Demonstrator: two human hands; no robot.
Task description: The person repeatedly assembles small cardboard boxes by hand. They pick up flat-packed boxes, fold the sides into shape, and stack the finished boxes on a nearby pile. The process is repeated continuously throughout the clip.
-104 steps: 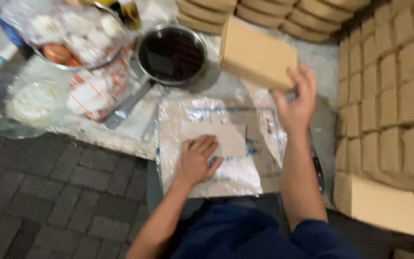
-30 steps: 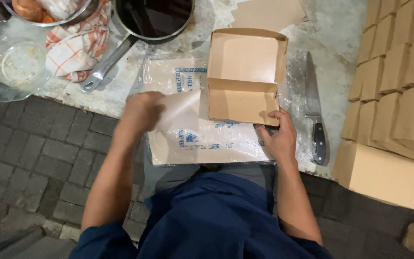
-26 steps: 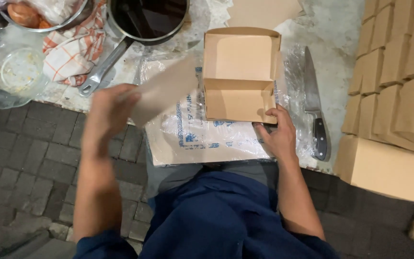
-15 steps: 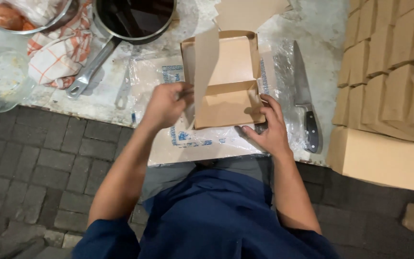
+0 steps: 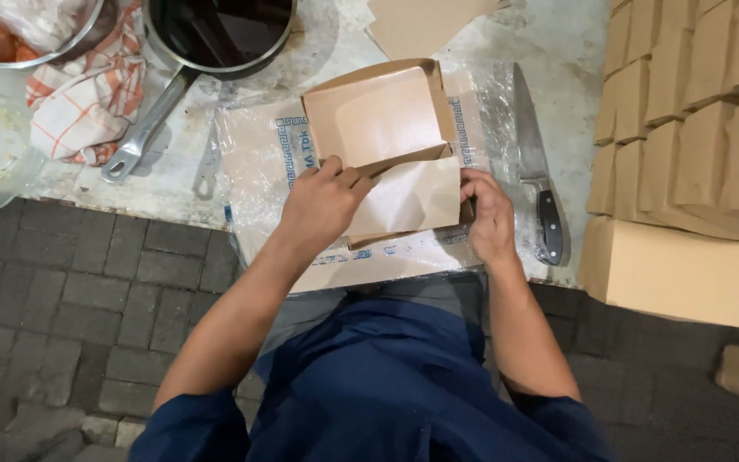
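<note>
Two hands grip an open brown cardboard box [image 5: 387,145] on the worktop [image 5: 558,68]: left hand [image 5: 322,201] at 9 o'clock, right hand [image 5: 489,214] at 3 o'clock, knife [image 5: 536,167] beyond.

Grey paver floor [image 5: 62,299]; pale worn tabletop [image 5: 558,51] (plastic-covered), dim light.

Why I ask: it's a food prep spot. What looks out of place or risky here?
The knife lies bare, blade exposed, just beside the right hand at the open cardboard box. Nothing looks spilled or damaged.
</note>
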